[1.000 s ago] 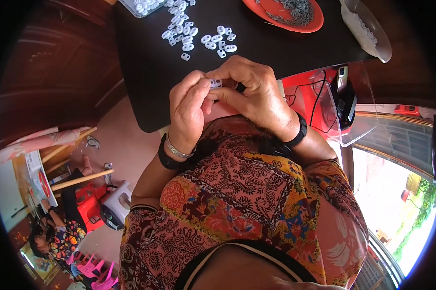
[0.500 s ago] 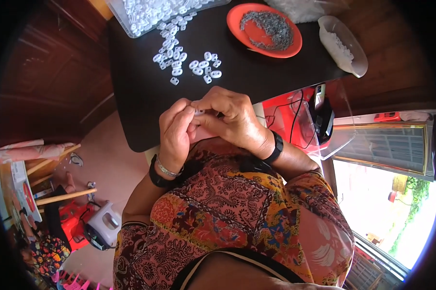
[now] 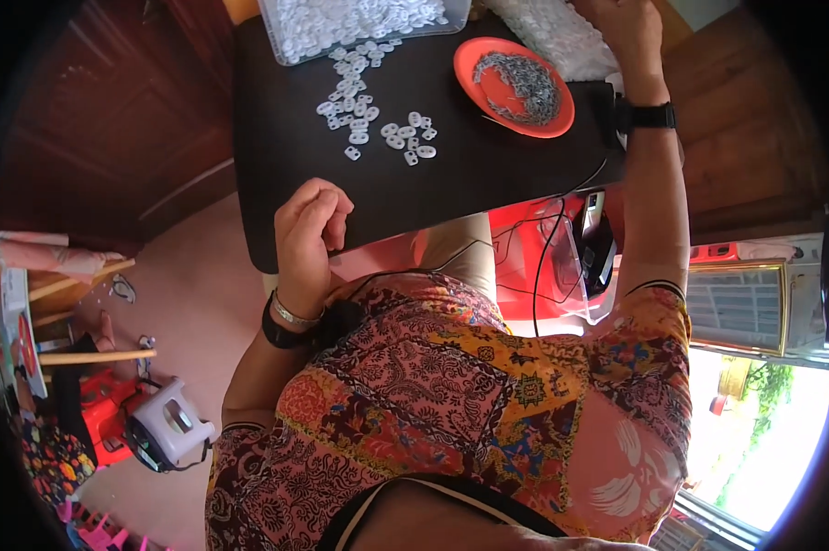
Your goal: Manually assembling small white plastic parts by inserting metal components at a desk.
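My left hand (image 3: 311, 228) is closed, fingers curled in above the near edge of the dark table (image 3: 488, 179). What it holds, if anything, is hidden. My right arm stretches to the far right, where my right hand (image 3: 630, 32) is cut off by the picture's upper edge, beside a clear plastic bag (image 3: 561, 41) of whitish pieces. Its fingers hardly show. Small white oval plastic pieces with two holes (image 3: 350, 106) lie in a trail on the table, with a smaller cluster (image 3: 410, 138) to their right. An orange plate (image 3: 566, 115) holds small grey metal parts.
A clear bin (image 3: 281, 46) full of the white pieces stands at the far left of the table. Black cables (image 3: 548, 239) hang by the table's right side near a red stool-like surface (image 3: 511, 262). A grey and black appliance (image 3: 167, 427) sits on the floor at left.
My hands, together half a second ago, are now apart. The right has swung far out to the upper right, over where the translucent scoop showed; the left stays near the table edge.
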Available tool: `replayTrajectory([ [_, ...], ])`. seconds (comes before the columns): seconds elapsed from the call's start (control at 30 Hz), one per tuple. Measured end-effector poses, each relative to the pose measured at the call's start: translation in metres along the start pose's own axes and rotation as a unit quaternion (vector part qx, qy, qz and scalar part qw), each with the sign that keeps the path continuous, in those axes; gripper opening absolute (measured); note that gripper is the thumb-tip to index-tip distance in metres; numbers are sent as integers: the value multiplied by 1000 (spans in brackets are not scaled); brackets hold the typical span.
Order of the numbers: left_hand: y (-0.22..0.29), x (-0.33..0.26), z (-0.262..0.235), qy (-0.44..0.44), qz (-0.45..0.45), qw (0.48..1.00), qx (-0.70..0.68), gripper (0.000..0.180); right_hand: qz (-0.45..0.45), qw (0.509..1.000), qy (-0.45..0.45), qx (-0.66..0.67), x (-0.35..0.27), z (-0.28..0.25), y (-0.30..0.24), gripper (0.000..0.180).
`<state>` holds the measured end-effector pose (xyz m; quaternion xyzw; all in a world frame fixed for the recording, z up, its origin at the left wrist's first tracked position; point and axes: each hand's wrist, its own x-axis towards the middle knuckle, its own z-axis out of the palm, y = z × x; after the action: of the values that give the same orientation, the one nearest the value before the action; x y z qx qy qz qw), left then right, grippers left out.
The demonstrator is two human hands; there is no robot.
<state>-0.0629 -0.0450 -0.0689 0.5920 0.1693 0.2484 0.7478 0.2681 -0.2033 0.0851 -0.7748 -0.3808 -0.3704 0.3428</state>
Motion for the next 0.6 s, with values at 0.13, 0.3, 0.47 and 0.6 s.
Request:
replayTrajectory([
  [0.13,-5,5,-7,12,1,1000,-11,25,-70,996,-18,54,-18,19,-28,23],
  [0.3,-9,1,-11,7,15,999,27,22,-92,923,-336,163,-79,85,-72,17],
  [0.47,-10,-1,-10,7,21,1000,23,21,-94,892,-420,137,-99,136,-85,20],
  [0.6,-9,-2,-11,3,26,999,33,20,-103,884,-443,103,-105,156,-93,21],
])
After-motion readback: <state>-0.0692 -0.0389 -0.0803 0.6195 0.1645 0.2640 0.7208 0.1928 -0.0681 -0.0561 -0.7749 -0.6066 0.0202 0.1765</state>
